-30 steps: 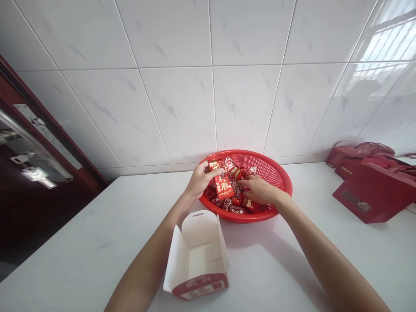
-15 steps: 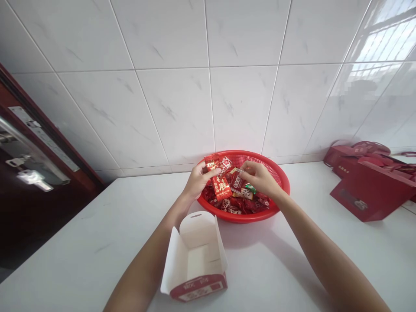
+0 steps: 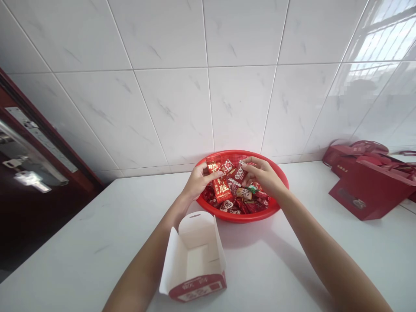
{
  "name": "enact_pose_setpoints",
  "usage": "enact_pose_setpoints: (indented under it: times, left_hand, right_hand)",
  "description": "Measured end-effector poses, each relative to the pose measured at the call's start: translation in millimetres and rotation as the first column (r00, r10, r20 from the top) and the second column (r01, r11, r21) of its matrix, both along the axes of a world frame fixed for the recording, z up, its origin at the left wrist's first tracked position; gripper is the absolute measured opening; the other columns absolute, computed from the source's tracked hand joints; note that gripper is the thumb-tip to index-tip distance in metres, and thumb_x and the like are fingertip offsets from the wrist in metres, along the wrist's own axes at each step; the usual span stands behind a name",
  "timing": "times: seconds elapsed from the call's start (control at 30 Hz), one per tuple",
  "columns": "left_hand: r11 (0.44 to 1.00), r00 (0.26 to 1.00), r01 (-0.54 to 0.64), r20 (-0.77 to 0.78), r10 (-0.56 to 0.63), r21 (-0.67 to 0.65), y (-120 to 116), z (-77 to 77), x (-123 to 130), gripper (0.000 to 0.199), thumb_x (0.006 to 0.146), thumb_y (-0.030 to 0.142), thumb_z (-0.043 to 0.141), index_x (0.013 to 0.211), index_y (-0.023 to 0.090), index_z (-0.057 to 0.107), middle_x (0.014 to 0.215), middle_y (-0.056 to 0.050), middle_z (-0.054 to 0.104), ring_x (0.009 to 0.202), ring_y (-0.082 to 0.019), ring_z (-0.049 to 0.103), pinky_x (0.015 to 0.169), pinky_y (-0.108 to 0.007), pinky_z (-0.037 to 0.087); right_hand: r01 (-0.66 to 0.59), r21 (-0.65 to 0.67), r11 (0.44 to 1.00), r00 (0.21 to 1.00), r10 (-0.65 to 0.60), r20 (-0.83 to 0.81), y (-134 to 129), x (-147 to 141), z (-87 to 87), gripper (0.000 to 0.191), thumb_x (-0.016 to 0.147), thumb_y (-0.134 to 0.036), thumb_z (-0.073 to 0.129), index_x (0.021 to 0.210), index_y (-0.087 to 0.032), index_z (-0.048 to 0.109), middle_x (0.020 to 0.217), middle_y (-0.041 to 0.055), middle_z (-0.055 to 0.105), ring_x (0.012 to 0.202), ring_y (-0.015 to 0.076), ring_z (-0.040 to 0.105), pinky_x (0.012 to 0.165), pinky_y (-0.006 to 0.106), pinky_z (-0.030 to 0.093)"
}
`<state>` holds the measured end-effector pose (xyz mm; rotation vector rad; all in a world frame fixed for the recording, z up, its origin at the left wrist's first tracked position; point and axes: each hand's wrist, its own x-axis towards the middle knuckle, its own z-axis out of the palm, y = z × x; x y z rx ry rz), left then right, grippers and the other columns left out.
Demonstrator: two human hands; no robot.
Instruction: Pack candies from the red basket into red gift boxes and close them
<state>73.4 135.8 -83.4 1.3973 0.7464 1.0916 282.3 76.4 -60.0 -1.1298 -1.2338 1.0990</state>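
My left hand (image 3: 202, 179) is closed on red candy packets (image 3: 222, 189) with gold and white lettering, held over the left side of a red plastic basket (image 3: 238, 218). A red-and-white patterned packet (image 3: 227, 166) shows beside its thumb. Over the basket's right side, my right hand (image 3: 261, 175) pinches a dark red candy packet (image 3: 239, 172) with a white dotted edge. Below both hands, wrapped candies (image 3: 247, 203) in red, cream and green fill the basket. An open paper box (image 3: 199, 260), white inside and red outside, stands in front of the basket near my left forearm.
Red gift boxes (image 3: 367, 190) with ribbon handles stand on the white counter (image 3: 130, 225) at the right. A white tiled wall (image 3: 169, 108) rises behind the basket. At the left is a dark door with keys (image 3: 30, 180) in its lock.
My right hand has lifted the dark red packet slightly and turned it upright. The red packets in my left hand have tilted a little; the basket and box stay in place.
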Motion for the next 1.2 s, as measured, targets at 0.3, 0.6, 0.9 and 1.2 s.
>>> enact_pose_setpoints:
  times: [0.3,0.6,0.9,1.2]
  left_hand:
    - [0.998,0.998,0.053,-0.03,-0.053,0.028,1,-0.9,-2,0.057,0.058,0.037,0.096,0.105,0.016,0.072,0.106,-0.009,0.079,0.096,-0.028,0.073,0.082,-0.038,0.06]
    - [0.993,0.991,0.122,-0.053,-0.122,-0.006,-1,0.7,-3,0.065,0.055,0.029,0.097,0.114,0.017,0.07,0.106,-0.008,0.079,0.103,-0.031,0.073,0.091,-0.042,0.059]
    - [0.99,0.987,0.142,-0.076,-0.139,0.027,-4,5.7,-2,0.058,0.059,0.028,0.095,0.112,0.021,0.075,0.106,-0.008,0.078,0.101,-0.032,0.073,0.091,-0.044,0.058]
    - [0.999,0.996,0.032,-0.077,-0.034,-0.019,-4,2.5,0,0.037,0.07,0.049,0.087,0.084,0.017,0.073,0.083,-0.005,0.074,0.078,-0.023,0.068,0.075,-0.035,0.055]
  right_hand:
    - [-0.092,-0.143,0.985,0.993,0.102,0.064,-4,-3,4.5,0.023,0.089,-0.01,0.057,0.11,-0.019,0.06,0.07,-0.0013,0.069,0.057,0.0165,0.074,0.055,0.024,0.059]
    - [-0.265,-0.155,0.952,0.949,0.286,0.131,-2,1,-3.1,0.025,0.088,-0.027,0.075,0.104,-0.02,0.058,0.074,-0.0005,0.07,0.066,0.0197,0.076,0.056,0.026,0.06]
    - [-0.303,-0.046,0.952,0.94,0.306,0.154,2,3,-8.8,0.038,0.08,-0.048,0.081,0.081,-0.019,0.057,0.07,-0.0035,0.065,0.065,0.0201,0.075,0.056,0.027,0.059]
    - [-0.233,-0.057,0.971,0.954,0.24,0.178,1,2,-4.2,0.025,0.086,-0.034,0.072,0.079,-0.019,0.054,0.072,-0.0028,0.063,0.065,0.0174,0.074,0.059,0.027,0.058]
